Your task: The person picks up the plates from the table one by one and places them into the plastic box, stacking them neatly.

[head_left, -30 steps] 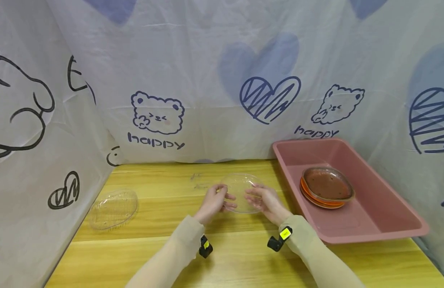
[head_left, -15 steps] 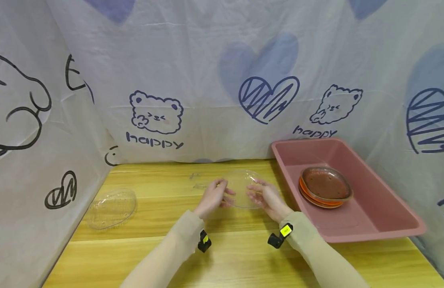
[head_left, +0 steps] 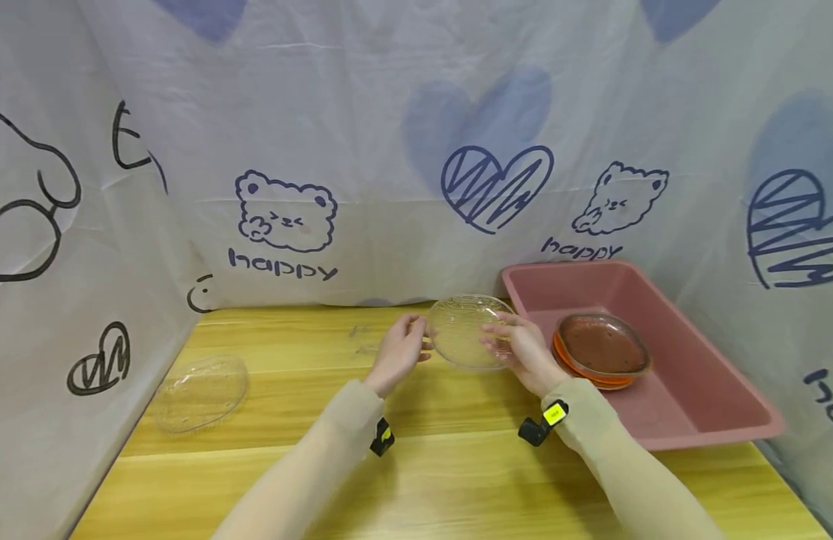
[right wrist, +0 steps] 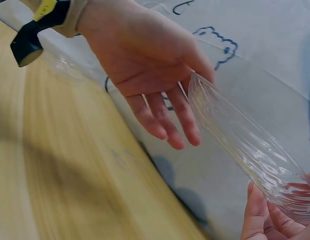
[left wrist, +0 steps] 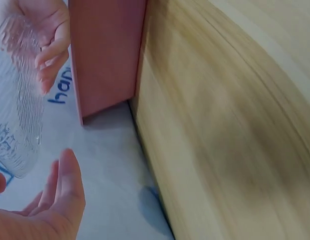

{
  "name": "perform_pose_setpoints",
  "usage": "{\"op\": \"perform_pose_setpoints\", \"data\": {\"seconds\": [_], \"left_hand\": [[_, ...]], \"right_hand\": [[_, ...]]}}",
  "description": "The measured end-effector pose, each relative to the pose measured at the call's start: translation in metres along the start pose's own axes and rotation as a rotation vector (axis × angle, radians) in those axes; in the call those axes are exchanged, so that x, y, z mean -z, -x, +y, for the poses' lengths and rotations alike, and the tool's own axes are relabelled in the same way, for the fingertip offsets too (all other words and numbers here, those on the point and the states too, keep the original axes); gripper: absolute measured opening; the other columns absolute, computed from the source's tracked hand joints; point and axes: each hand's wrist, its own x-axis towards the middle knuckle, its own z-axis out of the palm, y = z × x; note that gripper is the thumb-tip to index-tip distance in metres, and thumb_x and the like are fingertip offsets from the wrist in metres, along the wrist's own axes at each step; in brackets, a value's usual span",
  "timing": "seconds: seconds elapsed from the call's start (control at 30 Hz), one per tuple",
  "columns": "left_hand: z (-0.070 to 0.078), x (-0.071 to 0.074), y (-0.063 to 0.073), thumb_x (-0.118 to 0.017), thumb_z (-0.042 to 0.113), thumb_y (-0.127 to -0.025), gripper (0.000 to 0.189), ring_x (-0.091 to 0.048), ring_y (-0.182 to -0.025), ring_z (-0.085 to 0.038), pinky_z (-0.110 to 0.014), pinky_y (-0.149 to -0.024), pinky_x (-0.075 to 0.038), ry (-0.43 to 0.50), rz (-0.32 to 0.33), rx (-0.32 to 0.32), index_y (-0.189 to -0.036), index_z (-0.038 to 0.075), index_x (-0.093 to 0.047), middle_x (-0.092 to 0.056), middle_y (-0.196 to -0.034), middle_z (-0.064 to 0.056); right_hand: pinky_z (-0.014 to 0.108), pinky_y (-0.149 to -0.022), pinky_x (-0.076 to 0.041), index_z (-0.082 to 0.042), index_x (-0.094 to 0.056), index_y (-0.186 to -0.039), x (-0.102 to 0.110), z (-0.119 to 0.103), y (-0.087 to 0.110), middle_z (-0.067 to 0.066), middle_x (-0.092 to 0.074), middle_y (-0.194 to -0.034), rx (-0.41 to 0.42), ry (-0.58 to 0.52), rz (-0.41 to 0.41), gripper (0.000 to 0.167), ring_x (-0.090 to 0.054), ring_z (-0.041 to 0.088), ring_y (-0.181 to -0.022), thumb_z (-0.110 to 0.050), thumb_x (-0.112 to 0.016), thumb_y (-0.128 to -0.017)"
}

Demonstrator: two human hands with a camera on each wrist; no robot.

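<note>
A clear ribbed plate (head_left: 465,334) is held above the table, near the left rim of the pink tub. My right hand (head_left: 530,352) holds its right side; in the right wrist view, the fingers (right wrist: 255,212) lie under the plate and the thumb shows at the right edge. Beside the plate's left rim is my left hand (head_left: 398,351), its fingers extended. In the left wrist view, those fingers (left wrist: 69,180) are apart from the plate (left wrist: 17,100); the thumb is close to the rim, and I cannot tell whether it touches.
The pink tub (head_left: 700,412) stands at the right with a stack of orange and brown-looking plates (head_left: 602,345) inside. Another clear dish (head_left: 203,394) lies at the table's left. A printed cloth (head_left: 383,135) hangs behind the wooden table (head_left: 443,480).
The clear plate has risen and shifted right toward the tub, with my right hand on it. My left hand has moved slightly up and left, and the plate has slid away from its fingers.
</note>
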Motion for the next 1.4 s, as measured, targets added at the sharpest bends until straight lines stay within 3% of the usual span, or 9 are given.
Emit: {"op": "perform_pose_setpoints", "data": {"seconds": [0.13,0.33,0.57,0.77,0.9,1.13,1.23,1.4], "left_hand": [[0.005,-0.009,-0.001,-0.037,0.033,-0.109,0.048,-0.066,-0.113,-0.034,-0.040,-0.093,-0.061,-0.082,-0.004,-0.073,-0.150,0.008,-0.042,-0.062,-0.132,-0.017],[0.015,-0.028,-0.002,-0.037,0.034,-0.108,0.048,-0.063,-0.120,-0.030,-0.046,-0.094,-0.057,-0.181,0.011,-0.161,-0.151,0.013,-0.041,-0.058,-0.139,-0.014],[0.021,-0.055,-0.002,-0.040,0.025,-0.107,0.044,-0.063,-0.122,-0.028,-0.042,-0.103,-0.055,-0.247,-0.005,-0.315,-0.147,0.008,-0.046,-0.059,-0.137,-0.013],[0.022,-0.076,0.003,-0.042,0.021,-0.106,0.043,-0.062,-0.122,-0.026,-0.040,-0.104,-0.054,-0.392,-0.051,-0.446,-0.147,0.009,-0.046,-0.059,-0.137,-0.011],[0.021,-0.089,0.006,-0.042,0.022,-0.107,0.042,-0.060,-0.125,-0.024,-0.038,-0.107,-0.052,-0.503,-0.071,-0.519,-0.146,0.009,-0.047,-0.058,-0.140,-0.009],[0.018,-0.108,0.012,-0.041,0.024,-0.108,0.043,-0.057,-0.131,-0.019,-0.032,-0.115,-0.047,-0.664,-0.138,-0.559,-0.148,0.011,-0.046,-0.057,-0.143,-0.004],[0.014,-0.114,0.013,-0.041,0.024,-0.108,0.042,-0.057,-0.131,-0.018,-0.030,-0.114,-0.047,-0.736,-0.158,-0.591,-0.147,0.011,-0.048,-0.057,-0.143,-0.003],[0.007,-0.124,0.015,-0.042,0.023,-0.108,0.039,-0.058,-0.131,-0.017,-0.028,-0.115,-0.045,-0.838,-0.186,-0.681,-0.144,0.011,-0.052,-0.059,-0.141,-0.003]], "right_hand": [[0.014,-0.058,-0.049,-0.004,-0.032,-0.147,0.016,-0.011,0.000,-0.004,-0.066,-0.095,0.015,-0.024,0.010,0.045,-0.064,0.005,-0.069,-0.007,-0.045,-0.104],[0.015,-0.063,-0.053,-0.005,-0.027,-0.152,0.045,-0.026,0.003,-0.005,-0.070,-0.092,0.030,-0.073,0.023,0.052,-0.066,0.006,-0.074,-0.005,-0.046,-0.103],[0.017,-0.068,-0.057,-0.017,-0.042,-0.123,0.080,-0.038,0.007,-0.008,-0.073,-0.084,0.039,-0.120,0.046,0.022,-0.065,0.005,-0.068,-0.005,-0.042,-0.104],[0.017,-0.067,-0.058,-0.016,-0.041,-0.119,0.106,-0.041,0.008,-0.005,-0.074,-0.083,0.042,-0.203,0.054,0.020,-0.067,0.007,-0.070,-0.003,-0.042,-0.104],[0.018,-0.069,-0.059,-0.017,-0.042,-0.121,0.122,-0.041,0.007,-0.005,-0.075,-0.085,0.045,-0.230,0.058,0.021,-0.070,0.007,-0.075,-0.004,-0.043,-0.104],[0.018,-0.072,-0.060,-0.018,-0.043,-0.125,0.148,-0.037,0.004,-0.006,-0.076,-0.087,0.040,-0.242,0.068,0.023,-0.071,0.007,-0.078,-0.006,-0.043,-0.105],[0.018,-0.072,-0.060,-0.017,-0.038,-0.140,0.157,-0.034,0.001,-0.007,-0.076,-0.087,0.028,-0.248,0.074,0.036,-0.072,0.007,-0.080,-0.007,-0.041,-0.106],[0.017,-0.072,-0.060,-0.015,-0.015,-0.160,0.168,-0.029,-0.002,-0.010,-0.075,-0.086,0.012,-0.258,0.088,0.059,-0.073,0.006,-0.082,-0.008,-0.038,-0.107]]}}
